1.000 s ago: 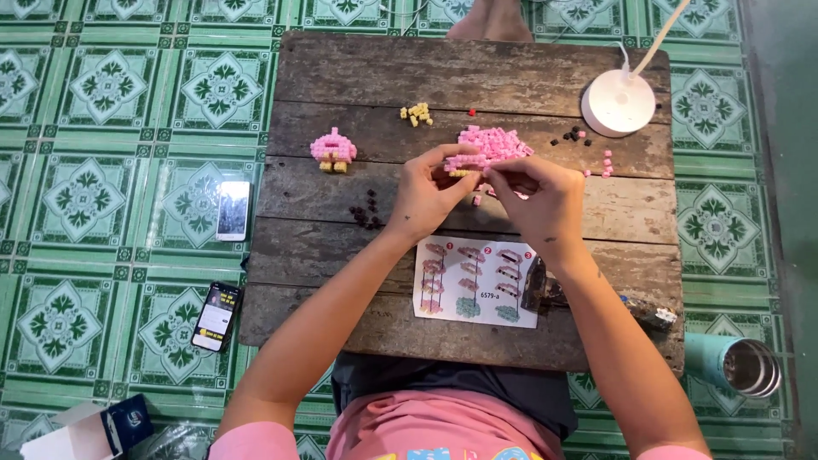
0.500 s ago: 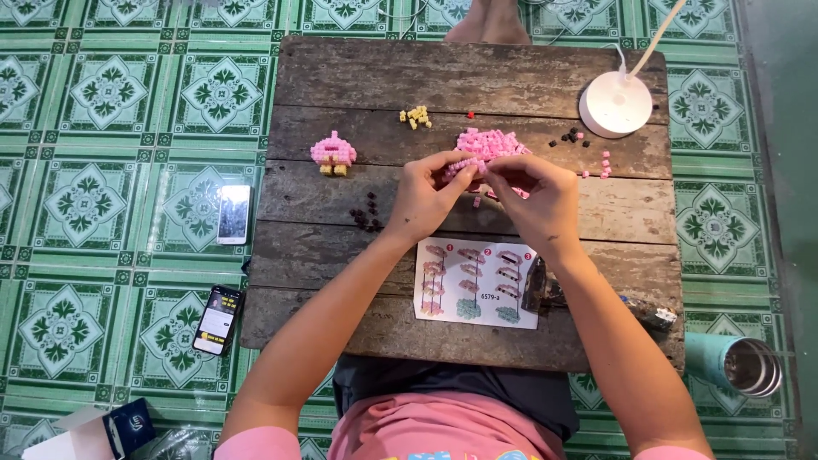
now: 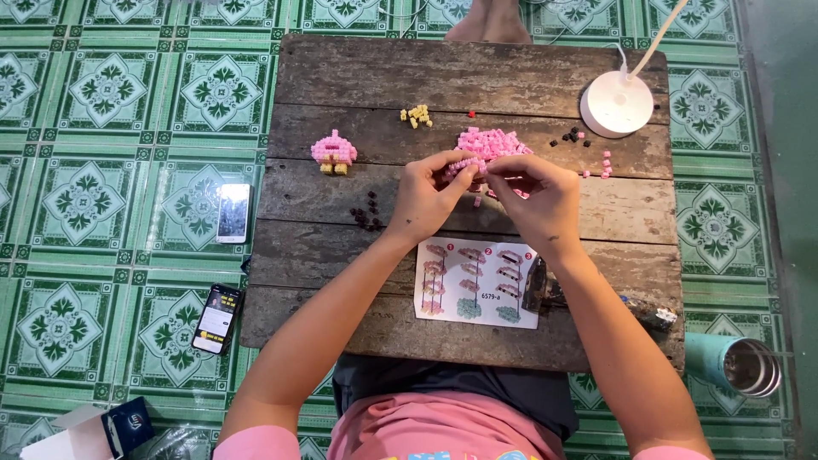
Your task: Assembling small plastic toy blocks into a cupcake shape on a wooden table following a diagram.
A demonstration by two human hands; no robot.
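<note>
Over the middle of a worn wooden table (image 3: 341, 255), my left hand (image 3: 426, 198) and my right hand (image 3: 535, 198) meet fingertip to fingertip, pinching a small cluster of pink building bricks (image 3: 464, 165) between them. Just behind the fingers lies a pile of loose pink bricks (image 3: 492, 142). A finished small pink and yellow brick figure (image 3: 333, 152) stands to the left. An instruction sheet (image 3: 476, 294) lies below my hands near the table's front edge.
Yellow bricks (image 3: 417, 116), dark bricks (image 3: 367, 213) and a few pink bricks (image 3: 605, 163) are scattered about. A white lamp base (image 3: 616, 103) stands at the back right. Two phones (image 3: 233, 212) (image 3: 217, 318) lie on the green tiled floor; a teal cup (image 3: 734, 365) lies right.
Both hands have stayed at the same spot by the pink pile; only the fingers have shifted slightly on the small pink piece.
</note>
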